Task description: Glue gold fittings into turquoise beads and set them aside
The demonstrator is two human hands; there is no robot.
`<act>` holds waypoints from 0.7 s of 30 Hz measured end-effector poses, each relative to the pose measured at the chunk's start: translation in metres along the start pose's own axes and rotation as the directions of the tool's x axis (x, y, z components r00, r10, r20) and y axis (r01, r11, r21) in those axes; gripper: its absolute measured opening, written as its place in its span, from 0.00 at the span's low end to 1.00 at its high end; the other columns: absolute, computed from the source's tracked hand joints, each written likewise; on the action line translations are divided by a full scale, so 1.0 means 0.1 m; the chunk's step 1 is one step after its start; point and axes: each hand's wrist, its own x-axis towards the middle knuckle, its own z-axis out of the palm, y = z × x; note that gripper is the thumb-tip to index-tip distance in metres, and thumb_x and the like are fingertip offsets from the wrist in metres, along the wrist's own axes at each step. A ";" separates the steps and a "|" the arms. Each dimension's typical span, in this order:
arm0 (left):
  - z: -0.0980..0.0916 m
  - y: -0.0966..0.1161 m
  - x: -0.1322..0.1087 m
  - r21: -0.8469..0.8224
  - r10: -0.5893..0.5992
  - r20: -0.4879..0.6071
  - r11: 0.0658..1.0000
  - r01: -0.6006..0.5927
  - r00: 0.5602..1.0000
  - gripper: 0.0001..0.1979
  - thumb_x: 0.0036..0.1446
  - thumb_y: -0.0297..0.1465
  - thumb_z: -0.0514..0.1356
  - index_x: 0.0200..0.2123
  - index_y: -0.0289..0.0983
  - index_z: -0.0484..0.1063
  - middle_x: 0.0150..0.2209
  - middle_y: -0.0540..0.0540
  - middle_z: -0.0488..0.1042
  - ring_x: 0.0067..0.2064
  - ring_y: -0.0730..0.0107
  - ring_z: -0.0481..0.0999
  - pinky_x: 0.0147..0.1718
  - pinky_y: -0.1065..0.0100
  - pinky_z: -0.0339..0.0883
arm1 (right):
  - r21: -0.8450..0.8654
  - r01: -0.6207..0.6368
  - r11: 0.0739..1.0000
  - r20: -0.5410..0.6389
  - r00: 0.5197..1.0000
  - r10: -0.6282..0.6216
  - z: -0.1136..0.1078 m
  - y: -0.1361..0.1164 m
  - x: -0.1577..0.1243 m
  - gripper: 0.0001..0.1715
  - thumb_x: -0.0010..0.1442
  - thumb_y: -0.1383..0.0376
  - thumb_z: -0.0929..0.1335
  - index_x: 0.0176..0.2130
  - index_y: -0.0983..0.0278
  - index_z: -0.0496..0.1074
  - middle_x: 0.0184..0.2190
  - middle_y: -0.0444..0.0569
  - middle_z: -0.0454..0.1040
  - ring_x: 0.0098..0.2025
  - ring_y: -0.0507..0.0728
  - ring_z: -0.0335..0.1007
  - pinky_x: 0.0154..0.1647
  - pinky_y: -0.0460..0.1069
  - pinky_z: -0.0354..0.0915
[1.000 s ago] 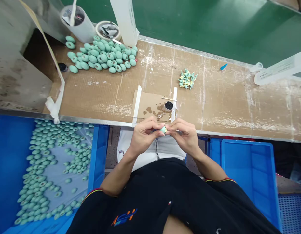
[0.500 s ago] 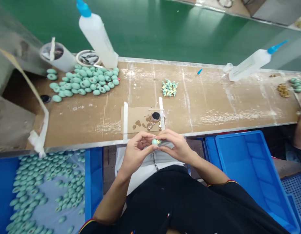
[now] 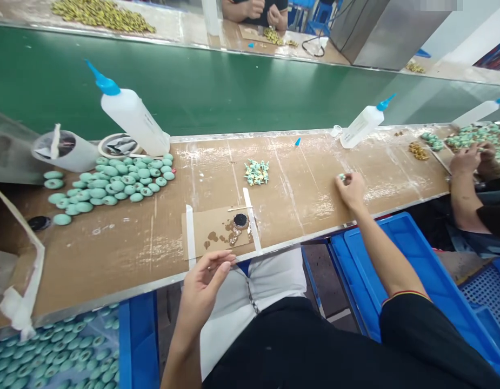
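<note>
On the bench (image 3: 132, 237), right hand (image 3: 351, 190) now pinches the green piece (image 3: 342, 176) alone (left hand (image 3: 205, 278) fingers spread, empty).

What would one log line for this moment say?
left hand: open, near cardboard patch | right hand: grips green piece at table, reached right

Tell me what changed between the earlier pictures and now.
The right hand left the left hand and reached out rightward over the bench, taking the green piece along at its fingertips. The left hand let go and hangs open by the bench edge. The pile of green pieces, the squeeze bottle and the cardboard patch stayed put.
</note>
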 end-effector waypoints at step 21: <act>-1.17 0.09 1.42 0.695 0.437 -0.447 0.719 -0.005 0.780 0.10 0.57 0.27 0.61 0.43 0.36 0.77 0.50 0.35 0.76 0.51 0.47 0.78 0.59 0.49 0.68 | 0.301 -0.202 0.932 -0.249 0.927 0.281 0.04 0.33 0.34 0.34 0.50 0.53 0.83 0.49 0.63 0.73 0.66 0.86 0.59 0.74 0.84 0.49 0.75 0.71 0.37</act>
